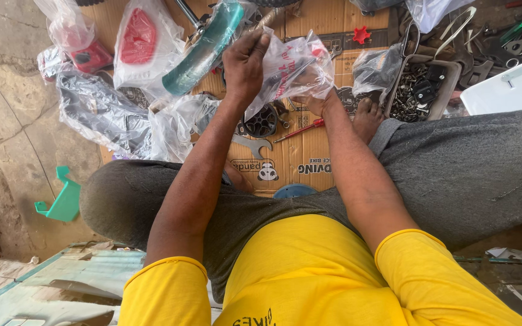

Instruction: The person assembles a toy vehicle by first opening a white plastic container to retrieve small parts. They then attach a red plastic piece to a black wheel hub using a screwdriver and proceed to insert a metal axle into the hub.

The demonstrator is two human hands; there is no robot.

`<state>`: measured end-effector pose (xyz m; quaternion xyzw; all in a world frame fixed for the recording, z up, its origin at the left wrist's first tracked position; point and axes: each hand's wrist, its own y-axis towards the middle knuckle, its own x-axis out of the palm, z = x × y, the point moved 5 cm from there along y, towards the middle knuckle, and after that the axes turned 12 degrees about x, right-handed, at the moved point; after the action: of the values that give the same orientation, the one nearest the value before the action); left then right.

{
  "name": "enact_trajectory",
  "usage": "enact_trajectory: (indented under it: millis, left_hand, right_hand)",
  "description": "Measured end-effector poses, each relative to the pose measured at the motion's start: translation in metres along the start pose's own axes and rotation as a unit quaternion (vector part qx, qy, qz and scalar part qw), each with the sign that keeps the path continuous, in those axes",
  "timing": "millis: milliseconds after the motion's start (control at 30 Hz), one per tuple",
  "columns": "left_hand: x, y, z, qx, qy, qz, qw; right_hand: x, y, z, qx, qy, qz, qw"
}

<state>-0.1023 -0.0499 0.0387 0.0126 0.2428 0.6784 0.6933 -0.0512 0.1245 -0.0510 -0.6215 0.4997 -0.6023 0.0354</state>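
Observation:
My left hand (246, 63) grips the top edge of a clear plastic bag (291, 66) with red print, holding it up over flattened cardboard (309, 157). My right hand (312, 99) is mostly hidden behind the bag and clutches its lower side. The bag's contents cannot be made out. Below the bag lie a black round metal part (262, 122), a steel spanner (252, 143) and a red-handled screwdriver (302, 129). My bare foot (367, 118) rests on the cardboard to the right of the hands.
Clear bags hold a red part (138, 37) and another red item (90, 57). A teal mudguard (203, 48) lies at the top. A tray of bolts and small hardware (421, 90), a white box (512, 87) and loose tools sit right. A green plastic piece (61, 202) lies left.

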Motion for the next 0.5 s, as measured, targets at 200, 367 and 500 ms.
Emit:
enact_trajectory:
  millis: [200, 367, 500]
  left_hand:
    - [0.000, 0.007, 0.002, 0.000, 0.016, 0.003, 1.000]
    - [-0.004, 0.007, -0.004, 0.009, -0.011, 0.031, 0.999]
    - [-0.013, 0.013, -0.014, -0.040, -0.026, 0.045, 0.998]
  right_hand:
    - [0.006, -0.009, -0.012, -0.042, 0.019, -0.060, 0.997]
    - [0.014, -0.004, -0.027, -0.117, -0.023, 0.010, 0.993]
    - [0.027, -0.003, -0.032, -0.124, 0.016, -0.023, 0.992]
